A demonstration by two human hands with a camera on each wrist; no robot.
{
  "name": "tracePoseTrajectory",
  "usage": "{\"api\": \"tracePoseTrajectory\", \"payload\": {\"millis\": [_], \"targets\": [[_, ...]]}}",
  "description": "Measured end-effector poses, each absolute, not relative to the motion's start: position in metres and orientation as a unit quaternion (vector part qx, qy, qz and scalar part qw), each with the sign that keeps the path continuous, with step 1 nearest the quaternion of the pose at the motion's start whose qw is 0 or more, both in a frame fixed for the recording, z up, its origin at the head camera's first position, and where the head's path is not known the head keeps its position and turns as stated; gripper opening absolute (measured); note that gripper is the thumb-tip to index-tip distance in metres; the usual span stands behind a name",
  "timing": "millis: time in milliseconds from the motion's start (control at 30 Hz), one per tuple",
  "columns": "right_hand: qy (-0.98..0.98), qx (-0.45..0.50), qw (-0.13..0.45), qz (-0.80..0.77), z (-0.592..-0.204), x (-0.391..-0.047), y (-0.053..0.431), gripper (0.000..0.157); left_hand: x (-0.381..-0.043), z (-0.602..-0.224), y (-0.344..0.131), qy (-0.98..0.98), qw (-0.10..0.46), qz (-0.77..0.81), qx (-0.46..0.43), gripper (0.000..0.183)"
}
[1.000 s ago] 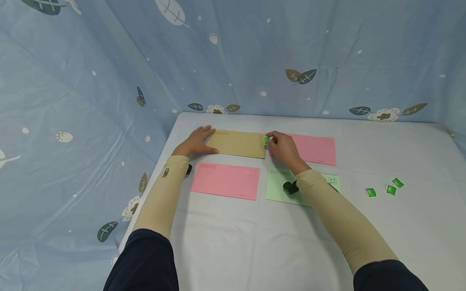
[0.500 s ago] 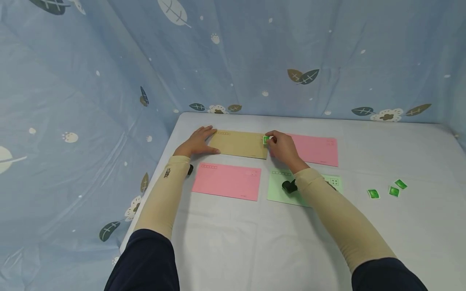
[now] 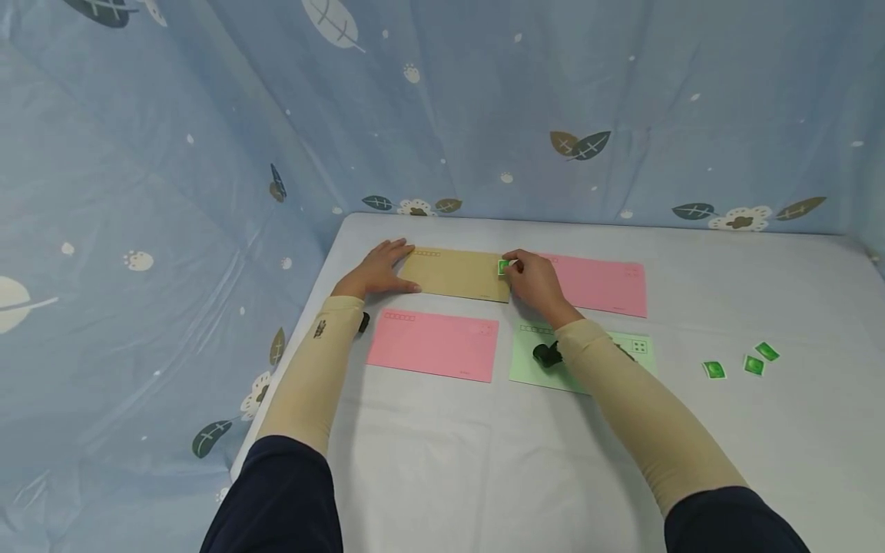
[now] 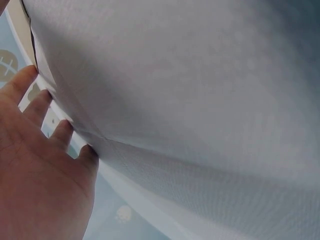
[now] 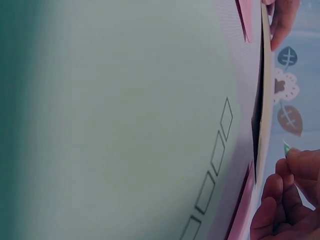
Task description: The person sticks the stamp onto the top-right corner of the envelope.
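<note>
A tan envelope [image 3: 452, 276] lies in the back row on the white table, a row of small boxes printed near its far left corner. My left hand [image 3: 376, 270] rests with spread, straight fingers at its left end; in the left wrist view the left hand [image 4: 45, 160] shows its palm side. Between thumb and fingers of my right hand [image 3: 538, 284] is a green stamp [image 3: 502, 267], which overlaps the envelope's far right corner. The right wrist view shows the stamp [image 5: 286, 149] edge-on, pinched at the right hand's fingertips.
Partly behind the right hand lies a pink envelope [image 3: 604, 288]. In front are another pink envelope [image 3: 435, 346] and a green envelope [image 3: 528, 365], the latter partly under the right forearm. Three loose green stamps [image 3: 754, 365] lie at the right. A patterned blue curtain [image 3: 484, 100] borders the table.
The right hand has edged left with the stamp, from the tan envelope's right edge to over its corner. The left hand holds its place. The head view has shifted slightly.
</note>
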State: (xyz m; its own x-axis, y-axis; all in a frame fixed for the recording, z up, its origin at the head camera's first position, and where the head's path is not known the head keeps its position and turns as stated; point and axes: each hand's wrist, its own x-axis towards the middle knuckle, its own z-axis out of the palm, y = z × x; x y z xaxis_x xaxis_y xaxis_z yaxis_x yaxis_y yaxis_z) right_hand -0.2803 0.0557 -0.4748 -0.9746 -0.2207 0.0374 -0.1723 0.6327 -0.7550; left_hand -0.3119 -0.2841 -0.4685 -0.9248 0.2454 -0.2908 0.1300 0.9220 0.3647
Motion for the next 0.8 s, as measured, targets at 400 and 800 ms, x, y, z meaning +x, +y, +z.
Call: {"api": "tracePoseTrajectory", "payload": {"millis": [400, 800], "targets": [[0.901, -0.115, 0.021, -0.417, -0.477, -0.285, 0.050, 0.030, -0.312, -0.468, -0.284, 0.966, 0.169, 0.171, 0.099, 0.106], [0.904, -0.111, 0.018, -0.412, -0.480, -0.292, 0.043, 0.029, -0.312, -0.467, -0.284, 0.966, 0.166, 0.168, 0.104, 0.106]]}}
